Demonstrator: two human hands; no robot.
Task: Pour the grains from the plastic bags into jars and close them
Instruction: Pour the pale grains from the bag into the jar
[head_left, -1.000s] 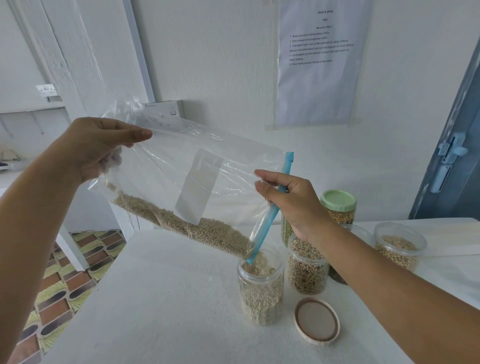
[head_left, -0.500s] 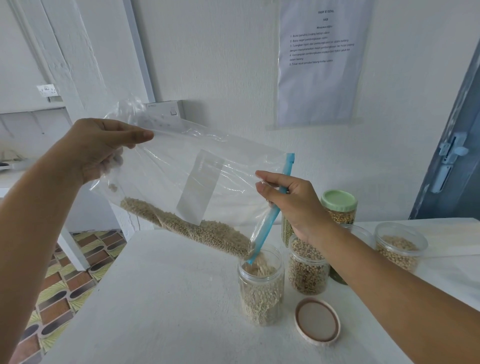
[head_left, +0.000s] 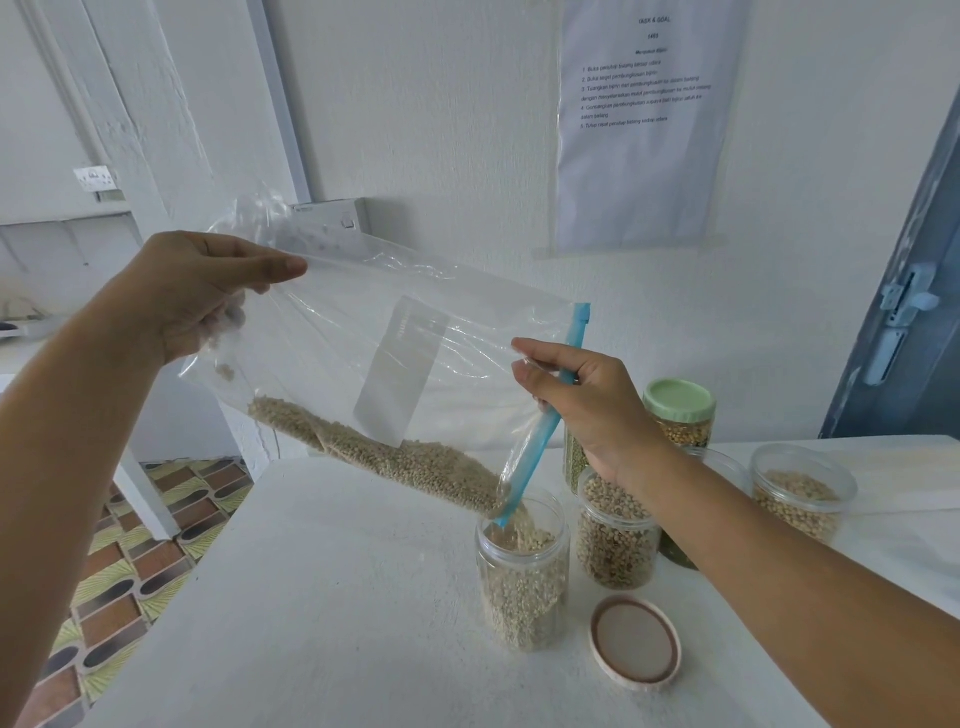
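At the far left we see a patterned tiled floor (head_left: 130, 561) below the edge of the white bench (head_left: 322, 597); above it our left hand (head_left: 192, 291) is raised, its grip closed on the upper back corner of the clear plastic bag (head_left: 332, 332), thumb on top and fingers curled behind the film; the bag hangs tilted, high at the left and low at the right, with a white label patch (head_left: 400, 374) on its face; pale grains (head_left: 395, 462) lie along its lower edge in a sloping band that runs down to the mouth; the blue zip strip (head_left: 545, 426) marks that mouth, and its lowest corner dips into the open jar (head_left: 522, 571), which stands upright on the bench and is well filled with the same pale grains; our right hand (head_left: 582, 395) grips the zip strip partway up, fingers curled round it; just right of the open jar a round lid (head_left: 635, 642) lies on the bench with its inner side up; behind it stands a lidless jar of darker grains (head_left: 615, 535), then a jar with a green lid (head_left: 679, 410) further back, and at the far right another lidless grain jar (head_left: 802, 493); a printed sheet (head_left: 644, 119) hangs on the wall above.
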